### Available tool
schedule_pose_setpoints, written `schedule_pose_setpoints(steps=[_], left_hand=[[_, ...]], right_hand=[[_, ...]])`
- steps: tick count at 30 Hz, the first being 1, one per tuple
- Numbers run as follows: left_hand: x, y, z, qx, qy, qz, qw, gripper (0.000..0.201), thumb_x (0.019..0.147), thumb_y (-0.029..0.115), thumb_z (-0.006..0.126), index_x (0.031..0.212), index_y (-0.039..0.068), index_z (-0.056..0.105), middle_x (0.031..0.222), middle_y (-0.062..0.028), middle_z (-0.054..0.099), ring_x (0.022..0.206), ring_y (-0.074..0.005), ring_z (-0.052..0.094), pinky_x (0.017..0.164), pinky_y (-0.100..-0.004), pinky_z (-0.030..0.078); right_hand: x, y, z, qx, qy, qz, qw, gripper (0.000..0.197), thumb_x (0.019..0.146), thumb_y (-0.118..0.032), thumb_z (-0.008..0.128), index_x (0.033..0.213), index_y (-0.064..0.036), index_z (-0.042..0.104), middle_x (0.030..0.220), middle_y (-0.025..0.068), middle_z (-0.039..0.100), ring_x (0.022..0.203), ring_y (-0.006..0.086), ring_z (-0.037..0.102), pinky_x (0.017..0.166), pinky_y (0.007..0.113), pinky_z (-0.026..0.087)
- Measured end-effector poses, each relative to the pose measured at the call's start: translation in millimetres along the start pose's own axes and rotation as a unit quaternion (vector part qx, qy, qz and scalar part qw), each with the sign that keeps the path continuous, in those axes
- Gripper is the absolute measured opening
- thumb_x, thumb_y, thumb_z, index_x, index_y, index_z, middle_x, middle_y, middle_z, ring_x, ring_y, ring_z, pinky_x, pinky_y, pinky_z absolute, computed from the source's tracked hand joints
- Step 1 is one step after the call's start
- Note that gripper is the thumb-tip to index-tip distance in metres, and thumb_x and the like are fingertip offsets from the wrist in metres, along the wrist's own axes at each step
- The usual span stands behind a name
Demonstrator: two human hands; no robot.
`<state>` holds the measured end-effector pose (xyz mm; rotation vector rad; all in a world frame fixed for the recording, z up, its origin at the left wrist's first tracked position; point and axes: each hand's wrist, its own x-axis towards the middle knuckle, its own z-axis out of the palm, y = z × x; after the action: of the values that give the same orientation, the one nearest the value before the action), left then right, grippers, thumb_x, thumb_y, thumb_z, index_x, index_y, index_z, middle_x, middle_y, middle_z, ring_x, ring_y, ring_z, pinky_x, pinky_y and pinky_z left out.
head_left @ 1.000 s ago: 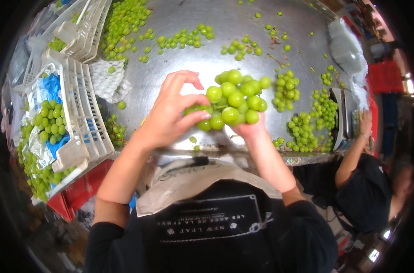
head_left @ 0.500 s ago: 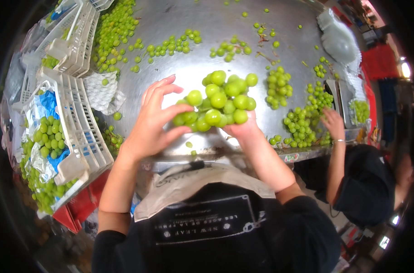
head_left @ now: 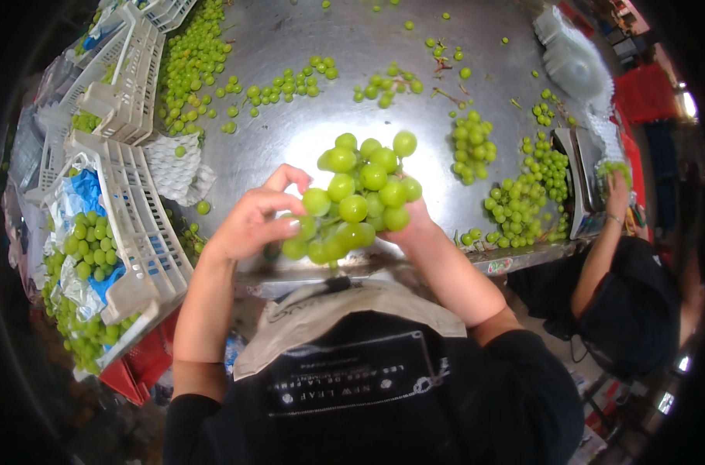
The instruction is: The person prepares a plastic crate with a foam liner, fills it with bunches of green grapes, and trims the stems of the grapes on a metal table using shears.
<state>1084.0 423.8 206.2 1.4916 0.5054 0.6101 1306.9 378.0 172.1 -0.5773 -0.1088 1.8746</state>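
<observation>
Above the table's near edge, I hold a bunch of green grapes [head_left: 368, 186] in the air. My right hand [head_left: 417, 225] carries it from the right and underneath, with its fingers mostly hidden behind the grapes. At the bunch's left edge, my left hand [head_left: 263, 213] has its fingers bent and its thumb and forefinger pinched against the outer grapes. Exactly what lies between those fingertips is hard to make out. Right of the bunch, a smaller grape cluster [head_left: 472, 147] lies on the metal table [head_left: 290, 39].
White plastic crates [head_left: 147, 225] with grapes stand along the left side. Loose grapes [head_left: 186, 70] are heaped at the far left; more bunches [head_left: 519, 209] lie right. A co-worker's hand [head_left: 617, 194] is by a grape-filled clear box at the right, near stacked clear trays [head_left: 577, 62].
My left hand has curled from spread fingers into a pinch at the bunch. The bunch has turned and come slightly nearer. The co-worker's hand moved right, from the bunches to the clear box.
</observation>
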Motion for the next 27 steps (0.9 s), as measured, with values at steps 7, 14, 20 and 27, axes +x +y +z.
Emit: schedule_pose_setpoints(steps=[7,14,20,27], left_hand=[[-2.3,-4.4,9.9,-0.184,0.027,-0.025,0.982,0.029,0.077,0.029,0.063,0.079,0.001,0.062,0.109,-0.0085,0.045,0.105,-0.0212,0.042,0.095,-0.0361,0.031],[6.3,16.1,8.3,0.484,0.138,0.095,0.859,0.024,0.061,0.019,0.073,0.078,0.007,0.060,0.100,-0.0045,0.050,0.105,-0.0225,0.047,0.102,-0.0506,0.020],[10.1,11.0,18.2,0.603,0.165,0.154,0.765,0.030,0.058,0.014,0.071,0.084,0.010,0.059,0.094,-0.0040,0.053,0.100,-0.0221,0.053,0.102,-0.0555,0.018],[13.4,21.3,4.2,0.606,0.260,0.203,0.724,0.031,0.060,0.007,0.067,0.089,0.008,0.058,0.094,-0.0047,0.058,0.093,-0.0245,0.059,0.104,-0.0518,0.021]], right_hand=[[-0.1,4.8,2.6,0.030,-0.067,0.002,0.997,0.031,0.092,-0.020,0.043,0.117,-0.0028,0.048,0.114,0.0117,0.053,0.103,0.0234,0.055,0.089,0.037,0.046],[5.5,-0.4,4.0,0.108,0.004,0.020,0.994,0.034,0.093,-0.026,0.038,0.120,-0.0067,0.045,0.117,0.0118,0.051,0.106,0.0257,0.052,0.092,0.042,0.043],[16.0,-0.6,-14.5,0.078,0.015,0.021,0.997,0.034,0.093,-0.029,0.037,0.117,-0.0072,0.047,0.115,0.0113,0.052,0.104,0.0270,0.053,0.090,0.044,0.043],[15.6,1.8,-10.0,0.147,0.008,0.009,0.989,0.034,0.091,-0.032,0.041,0.114,-0.0078,0.048,0.112,0.0105,0.053,0.101,0.0267,0.053,0.090,0.044,0.043]])
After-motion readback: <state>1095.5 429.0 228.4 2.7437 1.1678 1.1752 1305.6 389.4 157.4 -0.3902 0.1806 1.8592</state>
